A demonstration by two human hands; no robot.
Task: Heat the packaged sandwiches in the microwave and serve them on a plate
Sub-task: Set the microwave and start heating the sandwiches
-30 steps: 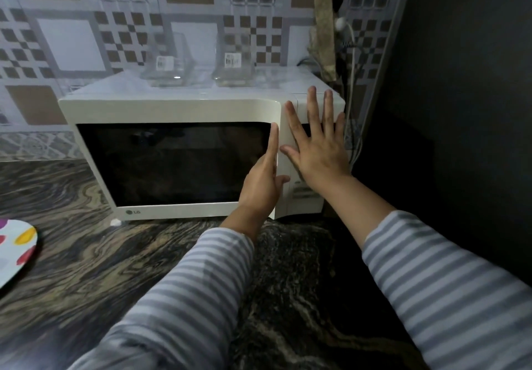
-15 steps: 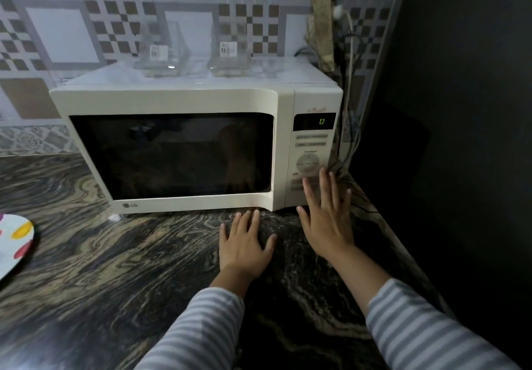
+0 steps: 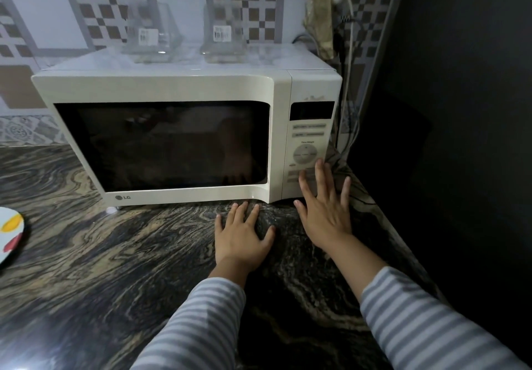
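A white microwave (image 3: 161,89) stands on the dark marbled counter (image 3: 100,254) with its door closed and its window dark. Its control panel (image 3: 308,151) is on the right side. My left hand (image 3: 241,237) lies flat on the counter just in front of the door's lower right corner, fingers spread. My right hand (image 3: 325,211) hovers open in front of the panel's lower buttons, fingertips at the panel. A white plate (image 3: 11,234) with coloured spots peeks in at the left edge. No sandwiches can be seen.
Two clear plastic containers (image 3: 152,35) (image 3: 223,34) with labels sit on top of the microwave. Cables (image 3: 349,82) hang down the tiled wall to its right. A dark wall (image 3: 460,110) closes off the right side.
Both hands have dropped from the microwave's door edge and panel to counter level. The left now rests on the counter, the right sits low by the panel. The display no longer shows a digit.
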